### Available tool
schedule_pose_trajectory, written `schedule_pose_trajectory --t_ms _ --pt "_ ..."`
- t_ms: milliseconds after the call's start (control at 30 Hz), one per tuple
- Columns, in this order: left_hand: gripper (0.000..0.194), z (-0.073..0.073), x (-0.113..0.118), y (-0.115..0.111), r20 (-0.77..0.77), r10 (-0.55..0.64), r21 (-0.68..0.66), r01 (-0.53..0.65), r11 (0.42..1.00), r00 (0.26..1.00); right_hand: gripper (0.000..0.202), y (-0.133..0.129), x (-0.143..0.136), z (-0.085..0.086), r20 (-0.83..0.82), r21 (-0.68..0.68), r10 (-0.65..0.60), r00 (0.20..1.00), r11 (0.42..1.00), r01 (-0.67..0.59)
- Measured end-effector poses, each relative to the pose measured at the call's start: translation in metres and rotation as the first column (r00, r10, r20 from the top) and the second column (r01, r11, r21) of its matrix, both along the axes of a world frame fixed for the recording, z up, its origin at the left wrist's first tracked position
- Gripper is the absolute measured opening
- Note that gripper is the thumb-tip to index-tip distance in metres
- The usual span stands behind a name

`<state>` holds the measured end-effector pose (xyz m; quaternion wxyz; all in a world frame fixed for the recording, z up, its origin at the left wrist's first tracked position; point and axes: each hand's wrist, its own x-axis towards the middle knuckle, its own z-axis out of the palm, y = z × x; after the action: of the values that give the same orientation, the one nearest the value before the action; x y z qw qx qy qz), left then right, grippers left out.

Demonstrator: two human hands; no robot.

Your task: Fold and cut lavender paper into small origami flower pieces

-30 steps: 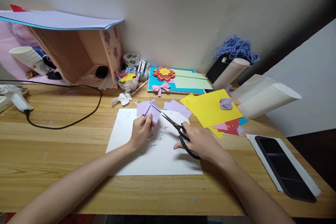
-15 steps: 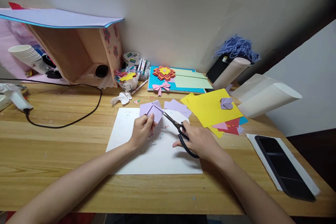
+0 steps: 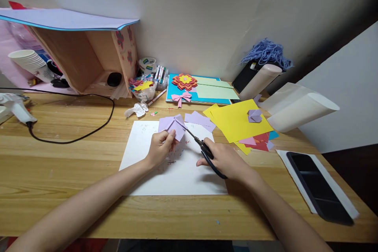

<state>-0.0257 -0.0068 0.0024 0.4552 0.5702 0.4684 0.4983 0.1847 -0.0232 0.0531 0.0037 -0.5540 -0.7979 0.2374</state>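
Note:
Over a white sheet (image 3: 177, 181), my left hand (image 3: 161, 147) pinches a folded light purple paper (image 3: 168, 124) between thumb and fingers. My right hand (image 3: 226, 157) is wrapped round the handles of black scissors (image 3: 203, 147). The blades point up and to the left, and their tips meet the right part of the purple paper. More purple paper pieces (image 3: 201, 119) lie just behind, at the sheet's top edge. Small coloured marks or scraps dot the white sheet.
Yellow paper (image 3: 236, 122) with coloured scraps lies to the right, and a phone (image 3: 320, 187) at the far right. Behind are a blue board (image 3: 174, 96) with a paper flower, a scrap bowl (image 3: 146, 93) and an open box (image 3: 126, 63). A glue gun (image 3: 20, 108) is at the left.
The scissors' handles and blades have closed further. The purple paper and my left hand have shifted slightly right, and my right hand has moved a little right too.

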Motion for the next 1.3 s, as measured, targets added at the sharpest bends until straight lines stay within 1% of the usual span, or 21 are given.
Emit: schedule_pose_trajectory --t_ms 133,233,300,367,467,533,567,633,667,700,767,867,967,1100,1200,1300 --pt "0.05 0.0 -0.003 0.0 0.036 -0.087 0.066 0.084 0.994 0.996 0.041 0.003 0.004 0.001 -0.198 -0.135 0.006 0.98 0.99 -0.033" --pt "0.05 -0.002 -0.004 0.001 0.056 -0.164 0.091 0.159 0.983 0.985 0.045 0.004 0.008 -0.001 -0.377 -0.244 -0.011 0.926 0.966 -0.088" --pt "0.051 -0.004 -0.004 0.001 0.061 -0.202 0.055 0.199 0.978 0.977 0.05 0.005 0.01 -0.003 -0.46 -0.311 -0.043 0.887 0.943 -0.115" --pt "0.054 -0.004 -0.003 0.0 0.056 -0.212 0.006 0.212 0.977 0.976 0.053 0.004 0.012 -0.006 -0.5 -0.356 -0.074 0.863 0.926 -0.127" --pt "0.054 -0.002 -0.001 -0.003 0.038 -0.17 -0.046 0.172 0.984 0.985 0.055 0.004 0.015 -0.01 -0.525 -0.38 -0.093 0.846 0.915 -0.135" --pt "0.055 0.002 0.001 -0.003 0.066 -0.162 -0.128 0.169 0.977 0.985 0.055 0.004 0.016 -0.01 -0.526 -0.389 -0.097 0.845 0.911 -0.137" --pt "0.057 0.003 0.003 -0.003 0.1 -0.17 -0.192 0.186 0.963 0.98 0.054 0.004 0.016 -0.009 -0.522 -0.393 -0.098 0.848 0.909 -0.137" --pt "0.061 0.007 0.006 -0.002 0.195 -0.192 -0.314 0.247 0.917 0.962 0.053 0.004 0.015 -0.007 -0.5 -0.398 -0.095 0.861 0.908 -0.131" --pt "0.06 0.008 0.008 -0.001 0.241 -0.197 -0.354 0.275 0.894 0.95 0.052 0.004 0.014 -0.005 -0.481 -0.397 -0.089 0.872 0.909 -0.126" --pt "0.058 0.009 0.009 -0.001 0.274 -0.193 -0.379 0.29 0.879 0.942 0.051 0.003 0.013 -0.002 -0.453 -0.389 -0.079 0.888 0.914 -0.117" --pt "0.051 0.013 0.011 0.0 0.29 -0.158 -0.399 0.27 0.876 0.944 0.047 0.001 0.01 0.002 -0.362 -0.33 -0.053 0.931 0.941 -0.075" --pt "0.042 0.02 0.012 -0.002 0.207 -0.091 -0.381 0.166 0.91 0.974 0.042 -0.003 0.004 0.008 -0.153 -0.163 -0.051 0.987 0.986 0.026" --pt "0.042 0.029 0.012 -0.005 0.085 -0.053 -0.319 0.078 0.945 0.995 0.041 -0.008 -0.001 0.011 -0.018 -0.071 -0.067 0.998 0.995 0.065" --pt "0.042 0.041 0.011 -0.008 -0.084 -0.033 -0.283 0.008 0.959 0.996 0.042 -0.009 -0.004 0.011 0.025 -0.016 -0.054 0.998 0.998 0.054" --pt "0.043 0.05 0.011 -0.009 -0.196 -0.045 -0.25 -0.006 0.968 0.98 0.044 -0.009 -0.006 0.009 0.035 0.028 -0.046 0.998 0.999 0.045" --pt "0.046 0.055 0.011 -0.01 -0.287 -0.039 -0.2 -0.02 0.98 0.957 0.047 -0.011 -0.009 0.007 0.058 0.065 -0.055 0.997 0.997 0.051"
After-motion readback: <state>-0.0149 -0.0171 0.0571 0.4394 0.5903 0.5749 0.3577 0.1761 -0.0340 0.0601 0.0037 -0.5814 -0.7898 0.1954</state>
